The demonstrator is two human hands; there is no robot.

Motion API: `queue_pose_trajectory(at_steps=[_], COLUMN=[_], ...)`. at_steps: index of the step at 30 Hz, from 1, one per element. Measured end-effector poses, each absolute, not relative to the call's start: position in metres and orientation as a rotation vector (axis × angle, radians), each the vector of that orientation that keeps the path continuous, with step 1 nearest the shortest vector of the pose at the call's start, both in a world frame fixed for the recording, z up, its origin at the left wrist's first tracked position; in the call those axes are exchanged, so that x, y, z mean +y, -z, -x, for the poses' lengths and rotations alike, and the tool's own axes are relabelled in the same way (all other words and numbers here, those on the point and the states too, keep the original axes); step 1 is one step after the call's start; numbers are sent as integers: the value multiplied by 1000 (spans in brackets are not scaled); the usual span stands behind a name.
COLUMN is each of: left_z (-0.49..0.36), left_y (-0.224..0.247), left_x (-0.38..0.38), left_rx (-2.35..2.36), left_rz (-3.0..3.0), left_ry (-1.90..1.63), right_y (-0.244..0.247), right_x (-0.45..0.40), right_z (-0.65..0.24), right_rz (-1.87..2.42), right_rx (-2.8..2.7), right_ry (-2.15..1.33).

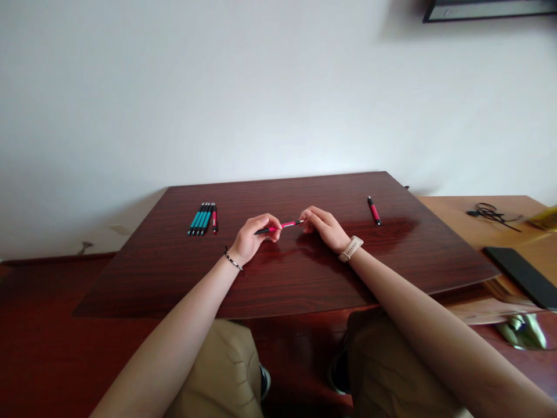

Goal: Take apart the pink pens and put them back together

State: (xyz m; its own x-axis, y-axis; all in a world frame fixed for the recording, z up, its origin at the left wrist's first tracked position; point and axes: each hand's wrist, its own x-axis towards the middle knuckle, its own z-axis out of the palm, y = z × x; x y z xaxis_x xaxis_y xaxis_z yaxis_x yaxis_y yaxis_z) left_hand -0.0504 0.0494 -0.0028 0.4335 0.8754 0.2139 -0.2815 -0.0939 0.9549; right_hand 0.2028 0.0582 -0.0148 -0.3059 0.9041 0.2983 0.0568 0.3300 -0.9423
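A pink pen with black ends (288, 224) lies nearly level above the table, between my two hands. My left hand (253, 237) is closed around its left part, thumb and fingers pinching the barrel. At the pen's right end, my right hand (324, 226) is closed, its fingertips pinched at the light-coloured tip; exactly what they grip there is partly hidden. To the left, several teal pens (201, 219) lie side by side, with another pink pen (214, 218) along their right side. A further pink pen (374, 211) lies alone on the right.
The dark wood table (287, 290) stands against a white wall (261, 87). Right of it, a lighter wooden surface (461, 215) bears a black cable (491, 213), a flat black object (522, 276) and something yellow (546, 219) at the edge. A dark-framed object hangs at upper right.
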Motion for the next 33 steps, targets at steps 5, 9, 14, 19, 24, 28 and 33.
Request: queue_pose_trajectory(at_steps=[5, 9, 14, 19, 24, 28, 33], left_z=[51, 50, 50, 49, 50, 50, 50], left_y=[2, 1, 0, 1, 2, 2, 2], left_x=[49, 49, 48, 48, 49, 49, 49], left_rx=[606, 604, 604, 602, 606, 610, 612], left_rz=[-1318, -1318, -1324, -1340, -1323, -1313, -1320], left_ry=[-1063, -1065, -1058, -1043, -1070, -1076, -1080], right_y=[13, 15, 18, 16, 12, 12, 11], right_x=[56, 57, 60, 59, 57, 56, 54], right_z=[-205, -207, -207, -203, -200, -201, -203], right_rz=[838, 820, 853, 885, 902, 911, 846], right_rx=[-1640, -1673, -1714, -1795, -1717, -1686, -1603], right_ry=[-1146, -1136, -1095, -1038, -1103, -1074, -1122])
